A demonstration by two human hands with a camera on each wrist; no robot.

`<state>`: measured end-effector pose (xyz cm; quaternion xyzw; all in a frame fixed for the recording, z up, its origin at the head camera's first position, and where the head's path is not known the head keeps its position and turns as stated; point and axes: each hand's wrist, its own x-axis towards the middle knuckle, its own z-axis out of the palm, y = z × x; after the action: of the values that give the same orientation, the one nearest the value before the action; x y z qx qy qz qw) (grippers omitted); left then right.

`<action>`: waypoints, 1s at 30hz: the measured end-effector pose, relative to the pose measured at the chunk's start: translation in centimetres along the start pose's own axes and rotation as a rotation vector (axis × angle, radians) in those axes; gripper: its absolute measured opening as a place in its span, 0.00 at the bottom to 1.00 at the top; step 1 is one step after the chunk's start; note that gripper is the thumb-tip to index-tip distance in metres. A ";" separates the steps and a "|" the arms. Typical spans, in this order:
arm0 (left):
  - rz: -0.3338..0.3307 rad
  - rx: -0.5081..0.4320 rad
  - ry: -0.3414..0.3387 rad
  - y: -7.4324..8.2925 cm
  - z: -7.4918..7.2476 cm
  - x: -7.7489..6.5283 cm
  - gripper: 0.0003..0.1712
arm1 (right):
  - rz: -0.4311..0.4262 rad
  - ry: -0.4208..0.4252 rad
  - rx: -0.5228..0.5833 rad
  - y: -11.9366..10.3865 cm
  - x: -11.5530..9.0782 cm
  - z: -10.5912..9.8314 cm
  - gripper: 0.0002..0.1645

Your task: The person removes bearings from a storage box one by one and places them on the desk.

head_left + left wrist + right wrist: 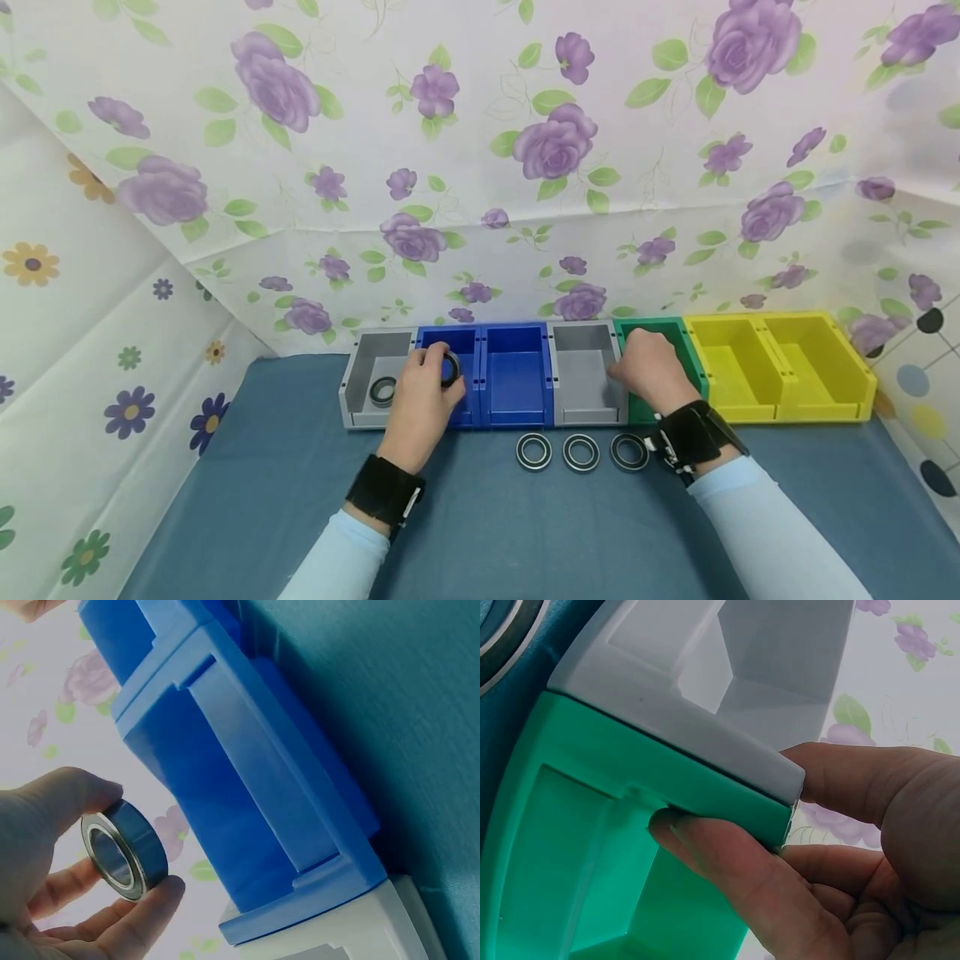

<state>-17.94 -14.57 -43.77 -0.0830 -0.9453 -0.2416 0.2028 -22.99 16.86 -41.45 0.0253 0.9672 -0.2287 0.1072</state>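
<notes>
My left hand (422, 404) pinches a ball bearing (146, 840) between thumb and fingertips, tilted on edge above the left blue bin (467, 417). In the left wrist view the bearing shows a shiny metal rim, beside the bin's opening. Another bearing (372, 392) lies in the left grey bin (360, 421). My right hand (651, 367) grips the adjoining walls of the second grey bin (705, 742) and the green bin (667, 776), with a finger inside the green one and the thumb at the grey side.
Three bearings lie in a row on the blue cloth before the bins: a left one (520, 452), a middle one (567, 452) and a right one (614, 452). A second blue bin (517, 375) and two yellow bins (821, 410) complete the row. Behind hangs a flowered cloth (480, 200).
</notes>
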 end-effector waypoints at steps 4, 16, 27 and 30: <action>0.023 -0.010 0.042 0.3 -0.2 -0.3 0.27 | -0.001 0.005 0.000 0.1 0.0 0.1 0.14; 0.075 -0.096 0.153 1.2 -0.8 -1.2 0.28 | 0.006 0.009 -0.002 0.1 0.0 0.1 0.13; 0.054 -0.146 0.122 1.9 -0.7 -2.1 0.27 | 0.002 0.010 0.000 0.0 0.0 0.1 0.14; 0.072 -0.174 0.103 2.0 -0.5 -2.4 0.27 | 0.006 0.007 0.001 0.1 0.0 0.1 0.14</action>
<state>-15.12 -13.22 -43.55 -0.1217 -0.9055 -0.3193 0.2516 -23.00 16.88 -41.55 0.0289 0.9674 -0.2288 0.1045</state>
